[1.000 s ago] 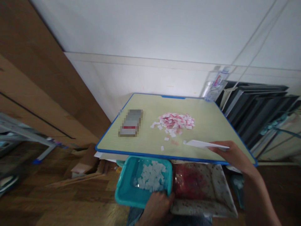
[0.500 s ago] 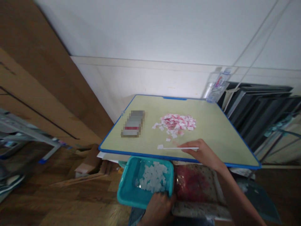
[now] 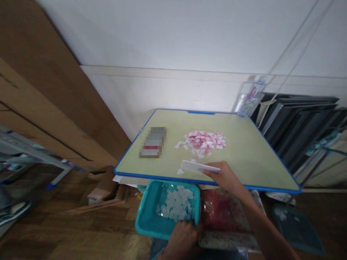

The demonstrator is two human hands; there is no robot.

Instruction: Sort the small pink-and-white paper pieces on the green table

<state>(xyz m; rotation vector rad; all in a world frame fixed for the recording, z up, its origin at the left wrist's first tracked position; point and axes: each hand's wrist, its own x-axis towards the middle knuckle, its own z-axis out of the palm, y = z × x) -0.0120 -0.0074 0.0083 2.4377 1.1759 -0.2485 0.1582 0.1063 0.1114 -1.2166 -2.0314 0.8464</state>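
Note:
My right hand [image 3: 226,177] is closed around one end of a thin white flat strip [image 3: 193,166]. The strip is held above the near part of the pale table [image 3: 168,119] with its broad face tilted into view. By its free end lies a small white square [image 3: 180,172]. Farther back is a pile of pink and white squares [image 3: 204,139]. At the table's front edge, my left hand [image 3: 183,238] is closed on the near rim of a teal basin [image 3: 142,213]; its fingertips are partly hidden. White squares [image 3: 177,204] lie inside the basin.
A pixelated oblong item [image 3: 153,142] lies at the table's left. Clear bottles [image 3: 252,97] stand by the wall, beside dark panels [image 3: 303,119]. Right of the basin is a stained tray [image 3: 227,240] with red material. Cardboard [image 3: 100,187] lies on the floor, left.
My right hand has shifted slightly left and turned the strip from edge-on to broad face. A white square now shows separately below the strip's free end. My left hand has stayed put.

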